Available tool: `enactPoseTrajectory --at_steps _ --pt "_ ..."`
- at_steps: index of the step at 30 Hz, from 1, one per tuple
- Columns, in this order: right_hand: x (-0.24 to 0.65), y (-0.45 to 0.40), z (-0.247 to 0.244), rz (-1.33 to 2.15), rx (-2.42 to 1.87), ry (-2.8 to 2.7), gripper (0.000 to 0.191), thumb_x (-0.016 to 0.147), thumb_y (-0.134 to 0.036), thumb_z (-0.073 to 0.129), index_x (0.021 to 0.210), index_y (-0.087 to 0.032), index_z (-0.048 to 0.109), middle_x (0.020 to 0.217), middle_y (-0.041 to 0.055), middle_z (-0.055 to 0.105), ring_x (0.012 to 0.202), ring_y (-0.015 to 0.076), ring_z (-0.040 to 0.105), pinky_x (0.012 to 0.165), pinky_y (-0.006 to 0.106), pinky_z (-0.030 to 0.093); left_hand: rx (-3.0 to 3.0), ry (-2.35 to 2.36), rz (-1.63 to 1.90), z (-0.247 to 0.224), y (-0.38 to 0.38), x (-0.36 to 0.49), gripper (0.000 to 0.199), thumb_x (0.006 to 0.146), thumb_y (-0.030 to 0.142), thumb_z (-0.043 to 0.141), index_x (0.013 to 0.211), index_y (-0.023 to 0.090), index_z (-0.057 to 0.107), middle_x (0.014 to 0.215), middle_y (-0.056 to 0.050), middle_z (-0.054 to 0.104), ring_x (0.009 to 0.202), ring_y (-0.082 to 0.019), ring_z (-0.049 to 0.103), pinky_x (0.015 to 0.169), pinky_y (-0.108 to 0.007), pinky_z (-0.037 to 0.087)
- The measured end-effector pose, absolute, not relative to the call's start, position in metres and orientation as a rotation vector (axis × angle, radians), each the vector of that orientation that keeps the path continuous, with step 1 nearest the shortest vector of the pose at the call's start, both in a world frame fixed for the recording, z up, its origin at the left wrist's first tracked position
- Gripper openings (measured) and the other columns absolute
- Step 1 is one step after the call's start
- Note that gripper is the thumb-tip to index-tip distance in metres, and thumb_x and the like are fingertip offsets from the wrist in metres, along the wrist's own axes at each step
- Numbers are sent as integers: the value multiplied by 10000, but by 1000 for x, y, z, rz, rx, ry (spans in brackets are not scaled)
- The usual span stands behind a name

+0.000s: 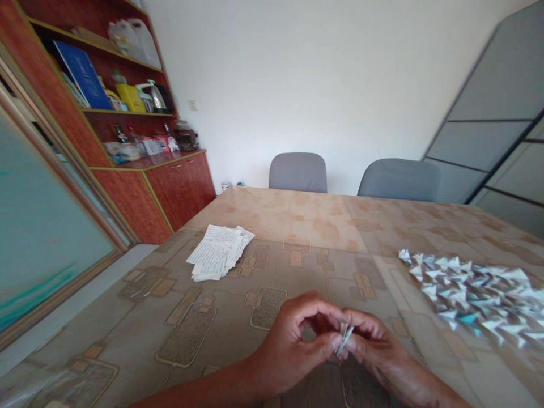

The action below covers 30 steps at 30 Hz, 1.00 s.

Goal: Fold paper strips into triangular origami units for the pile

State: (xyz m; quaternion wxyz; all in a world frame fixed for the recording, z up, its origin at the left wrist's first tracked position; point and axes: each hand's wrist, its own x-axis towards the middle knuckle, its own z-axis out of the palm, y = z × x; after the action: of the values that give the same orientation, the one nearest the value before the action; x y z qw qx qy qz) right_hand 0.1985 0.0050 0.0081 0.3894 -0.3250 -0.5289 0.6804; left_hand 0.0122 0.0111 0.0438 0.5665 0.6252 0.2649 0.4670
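Folded paper [344, 339] — pinched between left [300, 343] and right hands [374, 345].

"What's the table [297, 218] like?"
"Wide, with a brown and beige covering patterned in rounded rectangles, filling the lower frame."
"And left of centre?"
"A loose, overlapping pile of printed paper slips [219, 255], lying flat."
"At the right edge?"
"Many small, pointed folded paper pieces [480, 294], set close together, mostly whitish, one teal."

Held paper [345, 340] partly hidden; folded papers [480, 297] (print blurred) cropped at right.
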Motion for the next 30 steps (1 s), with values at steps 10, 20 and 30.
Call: enactPoseTrajectory --at_steps 10,20,30 --pt "198 5 6 1751 -816 -1336 229 855 -411 679 826 -184 676 715 -14 602 680 118 515 678 232 387 1517 725 1099 45 11 17 163 692 16 552 767 150 608 705 3 614 618 -103 601 616 -198 463" --pt "195 8 10 1672 -855 -1413 274 836 -425 694 773 -164 641 678 -20 576 647 109 509 635 219 391 1469 875 1047 40 12 18 49 716 120 593 737 156 568 672 13 592 613 -104 546 587 -193 420" --pt "194 10 9 1697 -855 -1408 293 803 -440 721 749 -161 647 654 -22 584 619 104 508 625 223 383 1465 874 949 39 17 15 46 709 139 593 750 144 571 678 22 551 621 -103 493 578 -200 382"
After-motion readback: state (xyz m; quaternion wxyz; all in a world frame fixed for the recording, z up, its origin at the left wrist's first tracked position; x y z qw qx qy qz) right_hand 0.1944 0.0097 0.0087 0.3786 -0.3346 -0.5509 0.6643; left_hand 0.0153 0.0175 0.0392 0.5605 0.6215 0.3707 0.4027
